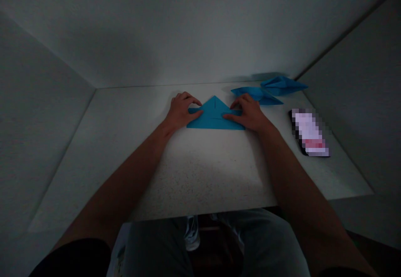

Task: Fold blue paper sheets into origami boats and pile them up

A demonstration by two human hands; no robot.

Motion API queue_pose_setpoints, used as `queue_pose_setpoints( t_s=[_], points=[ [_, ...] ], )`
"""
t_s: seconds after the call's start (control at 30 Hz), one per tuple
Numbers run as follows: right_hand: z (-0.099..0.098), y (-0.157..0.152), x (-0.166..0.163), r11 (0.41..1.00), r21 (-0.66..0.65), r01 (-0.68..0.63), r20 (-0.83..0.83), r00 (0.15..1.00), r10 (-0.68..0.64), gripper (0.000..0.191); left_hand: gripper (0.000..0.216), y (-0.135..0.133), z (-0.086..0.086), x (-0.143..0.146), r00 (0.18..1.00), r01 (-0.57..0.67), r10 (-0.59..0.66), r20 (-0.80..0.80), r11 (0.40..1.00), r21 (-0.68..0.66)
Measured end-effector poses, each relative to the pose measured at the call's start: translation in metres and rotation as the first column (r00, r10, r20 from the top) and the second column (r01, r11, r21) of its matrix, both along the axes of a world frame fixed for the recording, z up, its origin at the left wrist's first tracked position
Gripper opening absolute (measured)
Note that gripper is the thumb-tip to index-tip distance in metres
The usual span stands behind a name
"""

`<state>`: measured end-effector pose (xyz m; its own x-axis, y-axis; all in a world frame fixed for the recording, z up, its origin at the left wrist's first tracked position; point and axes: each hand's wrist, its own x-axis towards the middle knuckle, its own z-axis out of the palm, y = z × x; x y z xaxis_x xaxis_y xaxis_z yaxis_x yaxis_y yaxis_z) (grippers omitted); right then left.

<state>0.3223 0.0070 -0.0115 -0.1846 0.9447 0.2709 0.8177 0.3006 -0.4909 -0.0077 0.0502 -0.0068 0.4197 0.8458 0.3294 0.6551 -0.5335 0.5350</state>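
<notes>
Wall [156, 30]: pale and dimly lit, rising beyond the blue paper [208, 122], with side panels to the left and right of it.
Desk [200, 168]: light-coloured, lying flat beneath the blue paper, with dark specks on the stretch nearer the person.
Blue paper: folded, lying on the desk between the two hands — a pointed peak at the far side, a long straight edge at the near side, short crease lines near its middle.
Left hand [181, 110]: at the left end of the blue paper, thumb laid on its face, fingers bent by the slope of the peak.
Right hand [250, 114]: at the right end of the blue paper, thumb stretched inward over it, fingers curled near the peak's other slope.
Grip: both hands touch the blue paper — whether they pinch it or only press it down, I cannot tell.
Folded blue pieces [282, 85]: two pointed shapes close together, beyond and to the right of the blue paper.
Phone [311, 133]: well to the right of the blue paper, its lit screen pixelated.
Trousers [269, 239]: the person's legs, on the near side of the blue paper, below the desk's edge.
</notes>
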Motion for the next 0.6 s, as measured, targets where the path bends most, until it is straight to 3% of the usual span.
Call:
queue_pose_setpoints(
  t_s=[0.27,0.43,0.6],
  points=[
    [0.010,-0.004,-0.005,0.994,-0.093,-0.060,-0.003,0.998,0.060,0.061,0.048,-0.010,0.008,0.005,0.993,-0.052,0.046,-0.108,0.998,-0.046],
    [0.013,-0.004,-0.004,0.988,-0.109,-0.112,-0.083,0.991,0.103,0.053,0.049,-0.012,0.011,0.004,0.990,-0.038,0.031,-0.138,0.998,-0.050],
    [0.012,-0.001,-0.003,0.982,-0.091,-0.164,-0.162,0.976,0.147,0.047,0.042,-0.006,0.003,0.004,0.992,-0.032,0.027,-0.122,0.999,-0.039]
  ],
)
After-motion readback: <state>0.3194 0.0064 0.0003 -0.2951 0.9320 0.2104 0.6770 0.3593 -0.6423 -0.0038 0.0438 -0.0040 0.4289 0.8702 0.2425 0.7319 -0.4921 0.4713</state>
